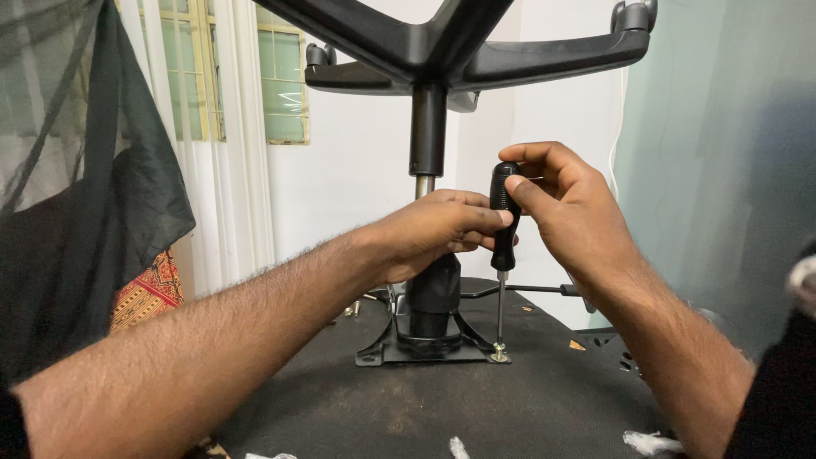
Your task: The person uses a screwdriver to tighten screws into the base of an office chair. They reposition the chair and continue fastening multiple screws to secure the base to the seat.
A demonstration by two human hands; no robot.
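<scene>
An office chair lies upside down, its black star base (476,51) with castors overhead and the gas cylinder (427,127) running down to a black metal mounting plate (399,353) on the underside of the seat (476,399). A screwdriver with a black handle (503,242) stands upright, its tip on a screw (499,350) at the plate's right front corner. My right hand (569,212) grips the top of the handle. My left hand (433,234) holds the handle lower down, in front of the cylinder.
A dark cloth and netting (93,212) hang at the left, with a patterned orange fabric (149,293) beneath. A window (280,76) and white curtain are behind. A lever (544,289) sticks out right of the plate. White scraps (650,442) lie on the seat's near edge.
</scene>
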